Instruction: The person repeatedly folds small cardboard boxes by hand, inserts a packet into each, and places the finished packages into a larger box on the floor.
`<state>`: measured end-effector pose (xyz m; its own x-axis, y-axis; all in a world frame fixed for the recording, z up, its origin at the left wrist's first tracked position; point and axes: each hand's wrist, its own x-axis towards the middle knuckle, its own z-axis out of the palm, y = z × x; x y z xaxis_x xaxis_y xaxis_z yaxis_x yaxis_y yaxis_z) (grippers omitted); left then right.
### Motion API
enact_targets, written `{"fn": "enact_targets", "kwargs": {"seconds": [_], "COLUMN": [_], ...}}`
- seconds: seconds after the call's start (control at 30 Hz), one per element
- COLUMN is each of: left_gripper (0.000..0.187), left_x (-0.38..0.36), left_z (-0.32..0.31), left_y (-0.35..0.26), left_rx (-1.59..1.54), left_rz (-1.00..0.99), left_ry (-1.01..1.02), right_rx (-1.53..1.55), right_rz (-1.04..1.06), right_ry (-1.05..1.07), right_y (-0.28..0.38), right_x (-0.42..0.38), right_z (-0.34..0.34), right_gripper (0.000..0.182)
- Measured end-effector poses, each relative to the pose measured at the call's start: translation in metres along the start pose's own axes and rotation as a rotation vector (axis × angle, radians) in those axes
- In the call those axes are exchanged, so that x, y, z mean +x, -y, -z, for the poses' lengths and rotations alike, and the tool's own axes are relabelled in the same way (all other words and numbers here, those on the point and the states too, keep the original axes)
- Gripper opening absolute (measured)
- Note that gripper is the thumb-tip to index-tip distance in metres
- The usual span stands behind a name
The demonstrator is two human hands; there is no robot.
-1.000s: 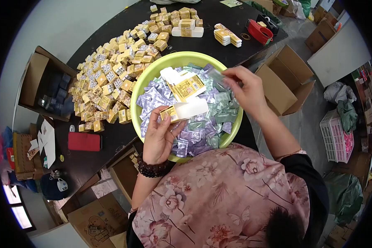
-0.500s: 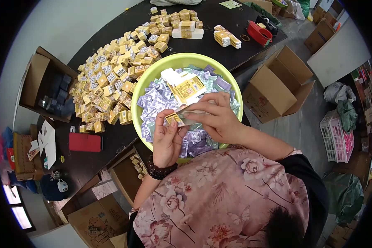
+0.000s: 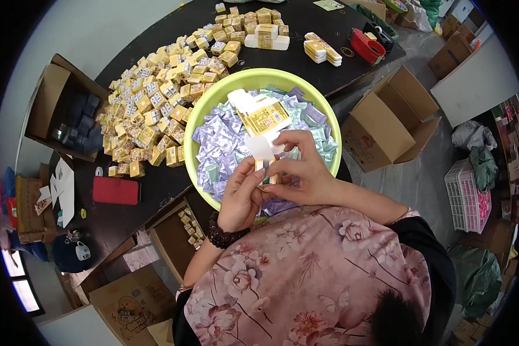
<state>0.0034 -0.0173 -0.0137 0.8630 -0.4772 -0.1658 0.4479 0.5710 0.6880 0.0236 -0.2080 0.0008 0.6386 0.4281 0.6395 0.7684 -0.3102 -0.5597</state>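
Observation:
Over the near part of a yellow-green basin (image 3: 335, 130), my left hand (image 3: 238, 199) grips a small yellow and white box (image 3: 259, 165) between thumb and fingers. My right hand (image 3: 307, 173) pinches the same box from the right, its fingertips at the opening. A white flap (image 3: 260, 147) stands up at the box's far end. What lies inside the box is too small to tell. Purple packets (image 3: 219, 138) and green packets (image 3: 327, 151) fill the basin. Flattened yellow and white cartons (image 3: 265, 118) rest on the packets, just beyond my hands.
Many small yellow boxes (image 3: 150, 106) are heaped on the black table (image 3: 121, 214) at left. A red case (image 3: 116, 190) lies nearer. Stacked flat cartons (image 3: 323, 51) and a red tape dispenser (image 3: 368, 49) are beyond the basin. Open cardboard boxes (image 3: 380, 124) stand around the table.
The small box has turned more upright, and its white flap now shows. My right hand has moved slightly down and left, closer to my left hand. The view has shifted slightly.

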Motion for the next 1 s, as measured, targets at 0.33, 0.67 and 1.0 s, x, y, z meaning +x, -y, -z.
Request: {"fn": "enact_targets", "kwargs": {"seconds": [0.33, 0.67, 1.0], "left_gripper": [0.051, 0.051, 0.042], "left_x": [-0.003, -0.002, -0.084], "left_z": [-0.005, 0.006, 0.029], "left_y": [-0.002, 0.007, -0.063], "left_rx": [-0.013, 0.191, 0.483], "left_rz": [-0.061, -0.205, -0.202], "left_ry": [0.011, -0.065, -0.31], "right_rx": [0.557, 0.765, -0.29], "right_rz": [-0.253, -0.342, -0.276], "right_ry": [-0.004, 0.03, -0.154], "right_y": [-0.008, -0.013, -0.062], "right_x": [0.0, 0.002, 0.02], "right_z": [-0.006, -0.01, -0.012], "right_gripper": [0.018, 0.021, 0.052]}}
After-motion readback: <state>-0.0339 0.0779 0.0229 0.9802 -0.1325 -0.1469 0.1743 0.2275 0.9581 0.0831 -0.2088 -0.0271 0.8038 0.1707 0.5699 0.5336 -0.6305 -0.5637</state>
